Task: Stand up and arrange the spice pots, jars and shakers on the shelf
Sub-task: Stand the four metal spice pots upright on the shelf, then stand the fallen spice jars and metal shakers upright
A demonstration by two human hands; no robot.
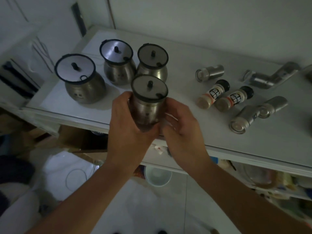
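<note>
A steel spice pot (148, 105) with a black-rimmed lid is held upright above the front edge of the white shelf (185, 53). My left hand (128, 122) wraps its left side. My right hand (180, 127) is at its lower right, with the fingers spread against it. Three more steel pots stand upright behind: one at the left (81, 81), one at the back (118, 65) and one just behind the held pot (152, 63). To the right, two plastic spice jars (212, 94) (234, 98) and several steel shakers (209, 72) (258, 114) lie on their sides.
A lower shelf (270, 181) at the right holds packets and dishes. Under the shelf edge sit a white bowl (157, 176) and cardboard boxes (81, 137). A white wall rises behind the shelf, and tiled floor shows below.
</note>
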